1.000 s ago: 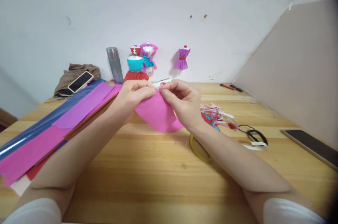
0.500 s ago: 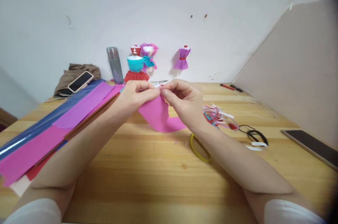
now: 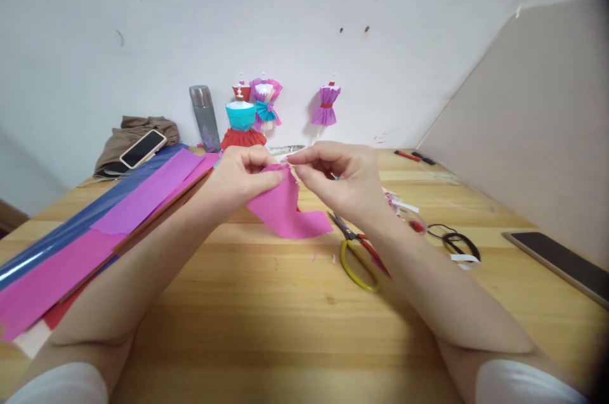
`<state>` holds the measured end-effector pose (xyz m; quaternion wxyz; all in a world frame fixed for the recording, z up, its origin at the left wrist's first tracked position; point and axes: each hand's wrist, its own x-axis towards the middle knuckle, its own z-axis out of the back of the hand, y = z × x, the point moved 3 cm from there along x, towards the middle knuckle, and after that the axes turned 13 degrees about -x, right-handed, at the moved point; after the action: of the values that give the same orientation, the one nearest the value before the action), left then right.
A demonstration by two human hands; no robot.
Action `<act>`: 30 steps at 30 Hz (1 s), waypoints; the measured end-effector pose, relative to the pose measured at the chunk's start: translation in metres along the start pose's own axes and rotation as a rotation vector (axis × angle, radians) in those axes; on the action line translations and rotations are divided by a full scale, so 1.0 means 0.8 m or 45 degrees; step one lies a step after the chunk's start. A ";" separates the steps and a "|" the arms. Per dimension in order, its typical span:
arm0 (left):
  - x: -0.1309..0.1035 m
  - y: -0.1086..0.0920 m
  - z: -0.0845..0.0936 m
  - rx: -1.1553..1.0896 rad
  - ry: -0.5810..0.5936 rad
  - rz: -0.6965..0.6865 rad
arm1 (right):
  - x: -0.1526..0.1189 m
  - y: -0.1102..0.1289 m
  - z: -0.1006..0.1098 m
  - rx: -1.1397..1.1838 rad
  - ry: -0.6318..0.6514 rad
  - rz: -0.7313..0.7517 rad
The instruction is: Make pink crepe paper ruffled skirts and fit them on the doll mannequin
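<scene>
My left hand [image 3: 250,174] pinches the top edge of a pink crepe paper piece [image 3: 280,210] between thumb and fingers. The paper hangs above the table, its lower end curving to the right. Close by on the right, my right hand [image 3: 340,174] has its thumb and forefinger drawn together at the paper's gathered top edge. Whatever sits between those fingertips is too small to make out. Below my right wrist lies a pair of scissors [image 3: 354,258] with yellow and red handles, partly covered by the forearm.
Small dress forms in paper dresses [image 3: 241,117] stand along the wall beside a grey flask [image 3: 204,117]. Coloured paper sheets [image 3: 147,191] and a phone [image 3: 143,149] are at left. Paper scraps [image 3: 402,204], a black cord [image 3: 461,245] and a dark flat device [image 3: 561,261] lie at right.
My right hand has shifted a little to the right, away from my left fingertips. More of the scissors shows now. The left hand still holds the pink paper.
</scene>
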<state>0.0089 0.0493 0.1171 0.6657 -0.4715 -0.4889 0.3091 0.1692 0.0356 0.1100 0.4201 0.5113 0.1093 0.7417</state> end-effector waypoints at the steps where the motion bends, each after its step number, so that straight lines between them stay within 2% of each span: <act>1: 0.000 0.000 -0.001 0.013 0.001 -0.007 | 0.000 0.001 0.000 -0.056 0.022 0.029; 9: 0.003 0.004 -0.005 0.290 0.046 -0.154 | -0.002 0.010 0.000 -0.362 0.120 0.175; 16: 0.001 0.004 -0.004 0.477 0.029 -0.261 | -0.002 0.011 -0.001 -0.485 0.142 0.197; 23: 0.000 0.009 -0.006 0.466 -0.031 -0.331 | -0.001 0.007 -0.006 -0.350 0.163 0.122; 30: -0.002 0.008 -0.011 0.296 -0.145 -0.259 | 0.000 -0.007 -0.019 -0.026 0.107 -0.143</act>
<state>0.0167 0.0475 0.1100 0.7149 -0.3211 -0.5320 0.3206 0.1588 0.0427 0.0996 0.4613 0.4684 0.1476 0.7389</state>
